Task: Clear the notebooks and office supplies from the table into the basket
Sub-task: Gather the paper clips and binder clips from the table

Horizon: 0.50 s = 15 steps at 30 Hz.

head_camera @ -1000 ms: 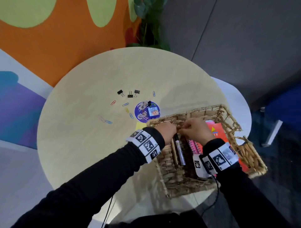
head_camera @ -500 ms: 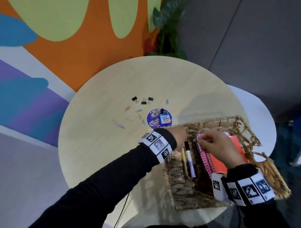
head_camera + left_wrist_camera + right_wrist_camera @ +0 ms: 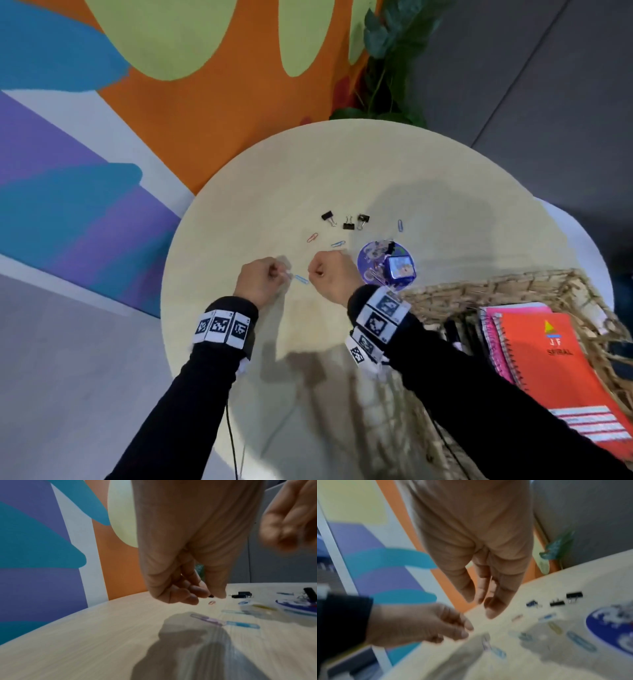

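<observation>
From the head camera, both hands are hovering low over the table [image 3: 239,212], the left hand [image 3: 259,281] and the right hand [image 3: 329,275] side by side. A blue paper clip [image 3: 301,279] is lying flat between them, its long axis slanting from left hand toward right wrist; both are about equally near. The basket [image 3: 507,284], holding notebooks [image 3: 548,363], is sitting to the right.

From the left wrist, the left hand [image 3: 181,582] is hanging with fingers loosely curled, holding nothing, the blue clip [image 3: 242,624] lying ahead and to its right.

From the right wrist, the right hand [image 3: 481,574] is pointing its fingers down, relaxed and empty, the clip [image 3: 498,652] lying below, between the hands.
</observation>
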Each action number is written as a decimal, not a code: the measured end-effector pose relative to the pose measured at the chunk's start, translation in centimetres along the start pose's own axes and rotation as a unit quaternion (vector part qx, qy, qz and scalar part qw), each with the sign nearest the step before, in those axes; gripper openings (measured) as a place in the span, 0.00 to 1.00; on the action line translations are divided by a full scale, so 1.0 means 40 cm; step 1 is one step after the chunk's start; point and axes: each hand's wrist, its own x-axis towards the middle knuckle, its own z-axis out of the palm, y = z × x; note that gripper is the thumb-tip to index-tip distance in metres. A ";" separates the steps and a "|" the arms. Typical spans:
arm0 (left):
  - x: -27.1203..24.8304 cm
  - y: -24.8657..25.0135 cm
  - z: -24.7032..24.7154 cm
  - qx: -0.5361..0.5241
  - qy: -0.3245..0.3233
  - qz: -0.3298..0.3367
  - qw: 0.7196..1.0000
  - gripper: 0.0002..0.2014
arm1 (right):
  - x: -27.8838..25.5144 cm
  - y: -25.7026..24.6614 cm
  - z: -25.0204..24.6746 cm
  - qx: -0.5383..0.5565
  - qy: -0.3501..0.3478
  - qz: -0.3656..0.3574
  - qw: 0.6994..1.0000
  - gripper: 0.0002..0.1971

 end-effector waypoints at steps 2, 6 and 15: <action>0.019 -0.019 0.007 -0.004 0.005 0.010 1.000 0.06 | 0.057 0.011 0.065 -0.046 -0.002 0.011 0.999 0.11; 0.057 -0.033 0.010 -0.002 0.001 0.042 0.999 0.05 | 0.118 0.018 0.138 -0.131 -0.003 0.018 0.991 0.13; 0.120 -0.033 0.006 0.080 -0.063 0.144 0.984 0.10 | 0.147 0.025 0.161 -0.178 -0.017 0.067 0.982 0.12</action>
